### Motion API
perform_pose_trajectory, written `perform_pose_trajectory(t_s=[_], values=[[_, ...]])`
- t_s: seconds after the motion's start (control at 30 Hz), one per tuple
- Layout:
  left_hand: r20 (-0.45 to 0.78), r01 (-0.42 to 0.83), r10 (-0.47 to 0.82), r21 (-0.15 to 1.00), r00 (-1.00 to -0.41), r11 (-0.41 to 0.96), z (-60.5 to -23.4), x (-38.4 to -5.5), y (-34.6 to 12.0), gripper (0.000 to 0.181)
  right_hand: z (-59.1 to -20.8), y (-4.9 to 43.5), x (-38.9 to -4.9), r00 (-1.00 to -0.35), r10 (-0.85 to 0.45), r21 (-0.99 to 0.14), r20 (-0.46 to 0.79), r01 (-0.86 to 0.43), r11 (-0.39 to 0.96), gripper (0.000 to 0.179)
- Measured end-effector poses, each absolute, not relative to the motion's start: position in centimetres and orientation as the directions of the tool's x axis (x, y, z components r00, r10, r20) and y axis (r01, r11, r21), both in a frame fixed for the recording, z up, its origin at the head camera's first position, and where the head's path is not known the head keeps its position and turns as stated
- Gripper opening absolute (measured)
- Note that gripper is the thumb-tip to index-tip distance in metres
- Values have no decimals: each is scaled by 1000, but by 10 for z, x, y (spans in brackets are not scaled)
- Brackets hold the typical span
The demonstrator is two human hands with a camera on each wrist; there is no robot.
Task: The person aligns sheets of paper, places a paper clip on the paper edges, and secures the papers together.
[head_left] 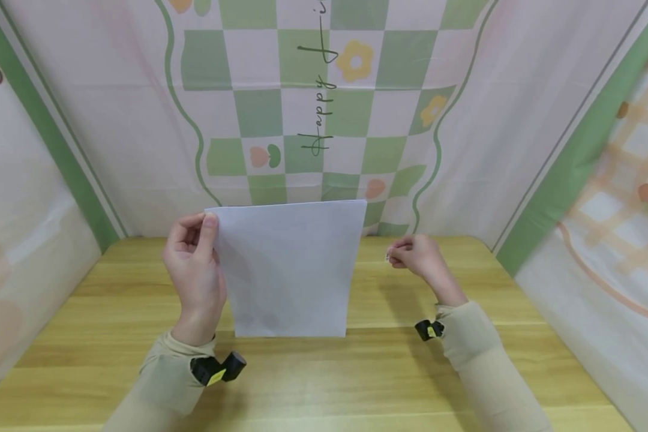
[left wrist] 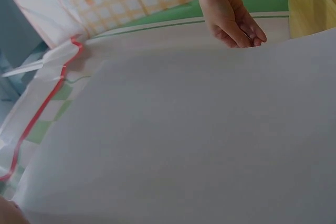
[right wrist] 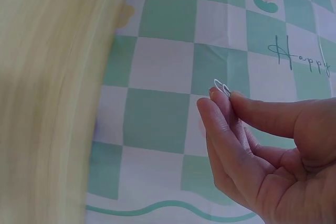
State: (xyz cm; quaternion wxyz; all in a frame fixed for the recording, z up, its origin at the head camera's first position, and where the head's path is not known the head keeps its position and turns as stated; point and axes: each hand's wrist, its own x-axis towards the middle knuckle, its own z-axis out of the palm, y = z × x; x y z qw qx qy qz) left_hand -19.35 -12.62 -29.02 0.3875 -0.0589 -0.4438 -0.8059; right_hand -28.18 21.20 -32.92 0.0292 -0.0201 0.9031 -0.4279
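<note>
White paper (head_left: 291,270) hangs upright over the table, pinched at its upper left corner between the thumb and fingers of my left hand (head_left: 197,264). That same paper (left wrist: 184,129) fills most of the left wrist view and hides nearly all of the left hand. To the right of the paper and apart from it, my right hand (head_left: 422,258) pinches a small white wire paper clip (right wrist: 221,86) between thumb and fingertips. The clip's looped end sticks out past the fingertips in the right wrist view; its other end is hidden by them.
Below both hands lies a wood-grain table (head_left: 297,384). Behind its far edge hangs a cloth (head_left: 410,60) with green checks and flowers, and more printed cloth (head_left: 621,222) stands at the right side. Each sleeve carries a small black wrist camera (head_left: 218,367).
</note>
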Motion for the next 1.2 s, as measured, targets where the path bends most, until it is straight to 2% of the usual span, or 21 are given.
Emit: perform_pose_trajectory(t_s=[0.33, 0.83, 1.2], values=[[453, 704, -576, 622, -681, -343, -289, -195, -125, 17, -319, 211, -274, -998, -63, -797, -12, -29, 604, 25], [446, 702, -582, 624, -680, -343, -291, -196, -124, 16, -304, 205, -260, -997, -62, -793, 49, -76, 604, 23], [443, 704, -585, 617, -680, -351, -292, -196, -122, 5, -293, 200, -247, -996, -74, -802, 56, -89, 591, 26]])
